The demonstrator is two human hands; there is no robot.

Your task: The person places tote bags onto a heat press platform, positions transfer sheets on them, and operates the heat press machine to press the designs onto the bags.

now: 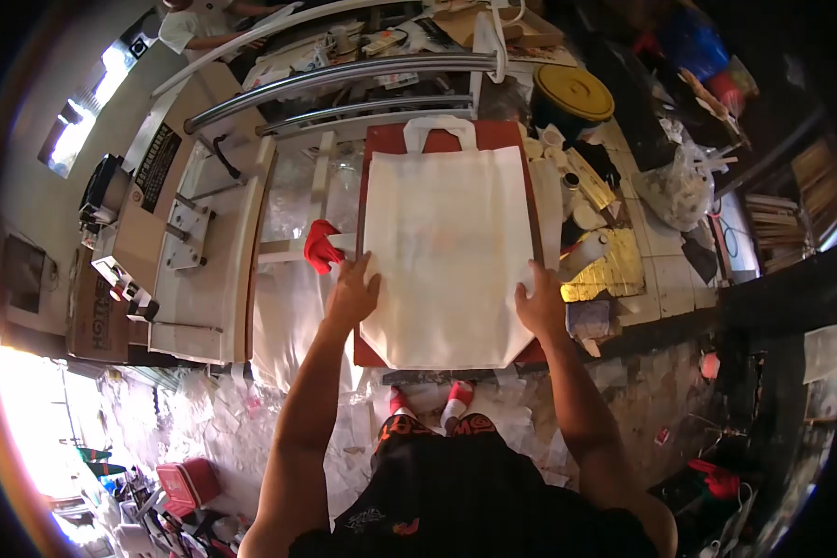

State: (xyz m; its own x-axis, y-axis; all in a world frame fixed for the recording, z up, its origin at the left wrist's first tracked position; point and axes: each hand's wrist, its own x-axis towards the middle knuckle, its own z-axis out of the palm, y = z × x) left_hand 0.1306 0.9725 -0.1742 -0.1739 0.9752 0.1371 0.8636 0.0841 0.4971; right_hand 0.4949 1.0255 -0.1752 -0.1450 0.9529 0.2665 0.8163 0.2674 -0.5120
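Observation:
A white fabric tote bag (446, 251) lies flat on a dark red board (381, 139), its loop handle at the far end. My left hand (352, 293) rests at the bag's left edge, fingers apart. At the right edge my right hand (539, 299) touches the bag, its thumb and fingers also apart. The undersides of both hands are hidden. Just beyond my left hand is a crumpled red cloth (322, 246).
Metal rails (344, 84) of a frame cross behind the board. To the left stands a machine with a pale bed (205, 298). A lidded bucket (572, 93), several small containers and a yellow foil sheet (606, 270) are on the right. Another person (195, 28) is at the far left.

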